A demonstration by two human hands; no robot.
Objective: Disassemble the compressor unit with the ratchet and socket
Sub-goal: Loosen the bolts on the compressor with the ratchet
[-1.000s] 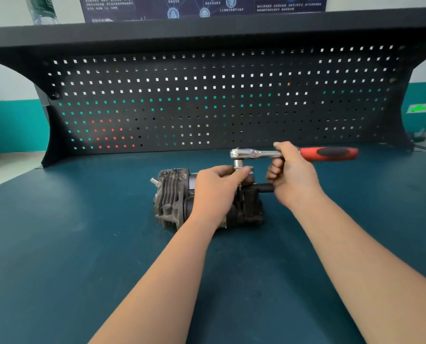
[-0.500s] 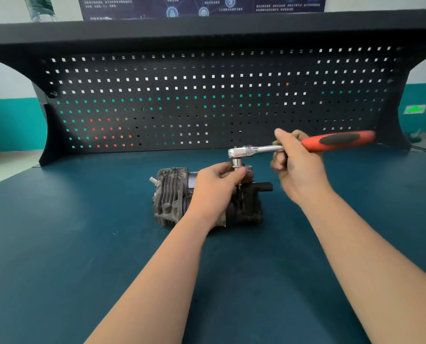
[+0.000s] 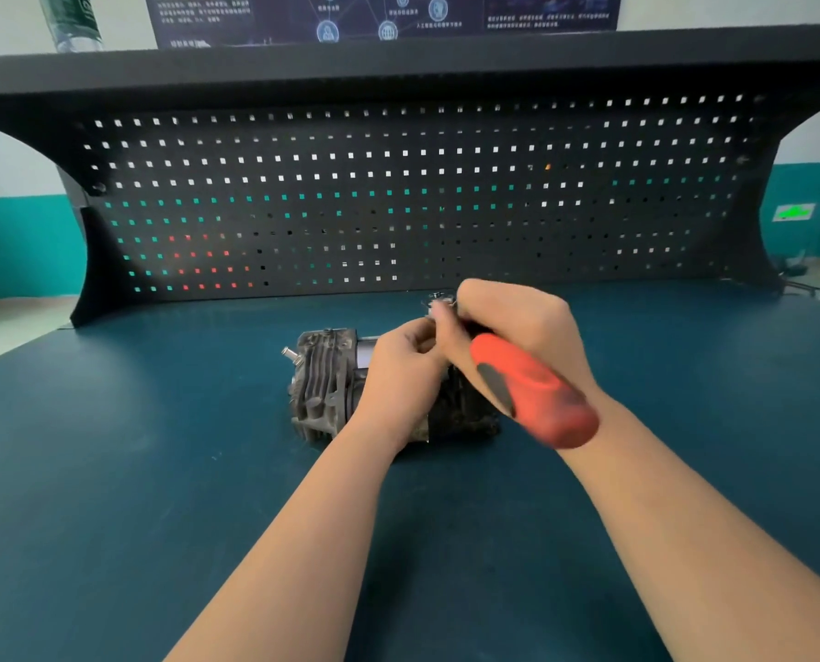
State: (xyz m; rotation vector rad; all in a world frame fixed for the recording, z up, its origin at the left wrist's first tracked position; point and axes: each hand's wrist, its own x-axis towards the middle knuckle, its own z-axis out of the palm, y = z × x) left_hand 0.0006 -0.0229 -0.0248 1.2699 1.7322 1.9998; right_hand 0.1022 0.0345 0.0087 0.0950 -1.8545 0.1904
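The dark, finned compressor unit (image 3: 324,382) lies on its side on the blue bench top. My left hand (image 3: 405,375) grips its upper middle part, fingers curled by the socket, which is mostly hidden. My right hand (image 3: 518,327) holds the ratchet (image 3: 532,389) near its chrome head (image 3: 439,303). The red and black handle points toward me and to the right, blurred with motion. The head sits above the compressor's right half.
A black pegboard (image 3: 398,193) backs the blue bench top (image 3: 160,470), with a shelf (image 3: 398,64) overhead. A bottle (image 3: 71,21) stands on the shelf at far left. A small fitting (image 3: 291,353) sticks out of the compressor's left end.
The ratchet handle has swung from pointing right, along the pegboard, round toward me. My right hand went with it over the compressor. My left hand stayed on the unit.
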